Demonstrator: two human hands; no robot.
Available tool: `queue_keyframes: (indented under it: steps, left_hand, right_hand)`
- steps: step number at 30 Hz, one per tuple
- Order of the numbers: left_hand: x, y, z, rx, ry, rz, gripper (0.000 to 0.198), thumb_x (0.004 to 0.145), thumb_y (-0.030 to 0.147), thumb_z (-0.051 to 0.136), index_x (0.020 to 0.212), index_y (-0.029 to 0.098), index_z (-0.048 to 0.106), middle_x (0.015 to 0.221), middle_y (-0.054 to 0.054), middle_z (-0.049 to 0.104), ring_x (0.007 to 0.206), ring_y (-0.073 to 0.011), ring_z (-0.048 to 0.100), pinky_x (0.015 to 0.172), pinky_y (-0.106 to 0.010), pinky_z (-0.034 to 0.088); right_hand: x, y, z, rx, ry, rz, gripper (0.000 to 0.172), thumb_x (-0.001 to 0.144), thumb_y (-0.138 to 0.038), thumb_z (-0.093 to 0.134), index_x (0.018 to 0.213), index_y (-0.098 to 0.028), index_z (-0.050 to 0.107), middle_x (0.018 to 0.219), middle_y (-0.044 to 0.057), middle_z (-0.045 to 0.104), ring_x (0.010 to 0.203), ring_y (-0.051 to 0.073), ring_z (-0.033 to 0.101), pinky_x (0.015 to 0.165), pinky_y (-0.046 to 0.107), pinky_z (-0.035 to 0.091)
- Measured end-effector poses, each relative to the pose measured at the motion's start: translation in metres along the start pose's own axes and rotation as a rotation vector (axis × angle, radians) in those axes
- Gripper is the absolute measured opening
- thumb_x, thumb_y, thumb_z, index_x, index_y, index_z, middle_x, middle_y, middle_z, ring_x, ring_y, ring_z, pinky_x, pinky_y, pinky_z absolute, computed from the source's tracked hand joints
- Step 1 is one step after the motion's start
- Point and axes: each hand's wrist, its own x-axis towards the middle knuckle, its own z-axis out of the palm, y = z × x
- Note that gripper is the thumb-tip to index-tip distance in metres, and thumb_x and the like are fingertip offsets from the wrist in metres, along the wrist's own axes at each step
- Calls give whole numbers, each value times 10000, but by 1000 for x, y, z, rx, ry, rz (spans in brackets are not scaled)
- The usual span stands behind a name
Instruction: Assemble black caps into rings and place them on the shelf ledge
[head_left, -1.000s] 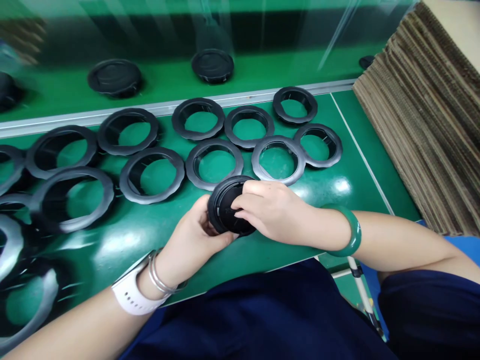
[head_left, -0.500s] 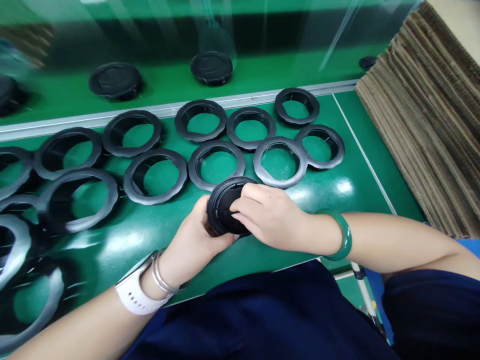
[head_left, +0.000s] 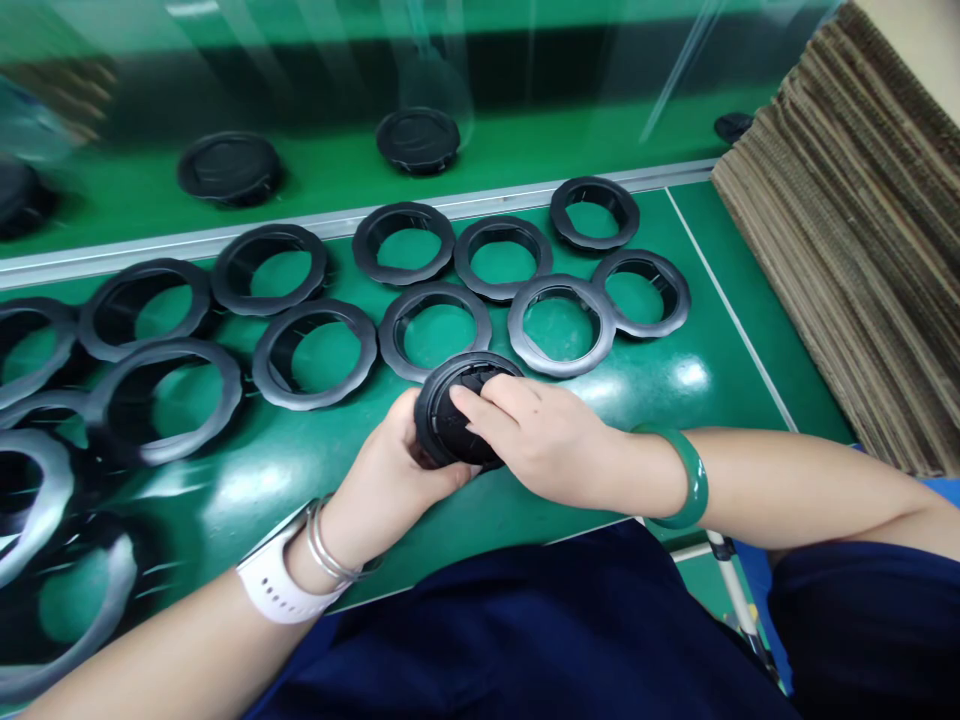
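Both hands clamp black cap [head_left: 454,420] above worktop [head_left: 660,390] near edge: left hand [head_left: 390,475] grips its side, right hand [head_left: 544,435] fingers press its face. Open rings [head_left: 435,330] lie just beyond.

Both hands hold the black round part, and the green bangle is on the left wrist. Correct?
No. The head view shows the green bangle on the right wrist. The left hand and right hand do hold the black round part.

Glossy green worktable [head_left: 660,400], stacked cardboard [head_left: 847,230]
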Motion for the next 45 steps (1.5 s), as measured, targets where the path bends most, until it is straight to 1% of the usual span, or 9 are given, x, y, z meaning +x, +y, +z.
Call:
queue_keyframes:
  steps: [6, 15, 21, 26, 29, 31, 36, 39, 45]
  left_hand:
    - [-1, -4, 2, 1, 39, -16, 684, 609, 289, 872, 1182, 201, 510, 1118, -61, 690, 1009, -299, 703, 811, -430, 614]
    - [-3, -7, 2, 10, 23, -6, 649, 638, 294, 877, 1166, 232, 504, 1088, -30, 693, 1027, -280, 704, 819, -398, 619]
    - [-5, -9, 2, 75, -5, 0, 630, 675, 285, 853, 1191, 260, 492, 1062, -17, 703, 995, -280, 716, 786, -398, 628]
    - [-7, -8, 4, -50, -14, -3, 653, 651, 294, 880, 1170, 232, 488, 1050, -23, 695, 976, -265, 721, 820, -396, 628]
    - [-9, -5, 6, -160, 11, 22, 661, 658, 299, 882, 1175, 228, 476, 1084, -28, 685, 982, -247, 717, 820, -375, 626]
    - [-11, -2, 6, -176, 28, 47, 664, 668, 299, 878, 1186, 233, 467, 1116, -37, 676, 976, -240, 711, 797, -363, 625]
    - [-17, -1, 5, -111, -19, 58, 766, 604, 309, 927, 1217, 260, 470, 1150, -50, 661, 1041, -271, 680, 835, -384, 609]
    - [-20, -5, 4, -90, -60, 105, 851, 580, 340, 944, 1279, 276, 464, 1200, -60, 644, 1121, -301, 642, 919, -418, 576]
    - [-22, -6, 3, 26, -46, 197, 754, 693, 421, 876, 1297, 261, 453, 1214, -73, 633, 1133, -295, 627, 973, -441, 538]
  right_hand:
    - [1, 0, 6, -32, -29, 0, 389, 989, -81, 309, 1275, -5, 562, 981, 153, 617, 826, 234, 580, 655, 359, 541]
    - [1, 1, 3, -33, -19, -36, 404, 973, -73, 300, 1246, 15, 584, 938, 148, 608, 816, 252, 563, 644, 379, 512]
    - [4, 3, 3, -5, -81, -61, 400, 977, -91, 298, 1223, 18, 595, 932, 149, 603, 814, 241, 541, 642, 371, 479]
    - [9, 11, -5, 42, -2, -70, 300, 1004, -158, 387, 1117, -82, 654, 988, 126, 629, 873, 242, 534, 701, 394, 453]
    - [12, 18, -19, 151, 172, 63, 282, 1013, -260, 485, 1234, -133, 608, 1167, 132, 612, 1052, 264, 541, 876, 448, 470]
    - [13, 21, -27, 255, 201, 211, 358, 1013, -301, 513, 1334, -145, 542, 1237, 143, 584, 1145, 271, 526, 982, 474, 453]
    - [13, 20, -29, 656, -52, 483, 243, 1015, -209, 485, 1238, -196, 582, 1178, 76, 608, 1119, 201, 563, 997, 399, 476]
    - [13, 15, -24, 772, -80, 540, 166, 989, -176, 514, 1130, -194, 599, 1106, 50, 611, 1073, 183, 564, 971, 378, 473]
    - [13, 13, -16, 944, -118, 667, 125, 932, -210, 597, 1056, -191, 603, 1040, 32, 634, 1033, 199, 575, 953, 406, 459]
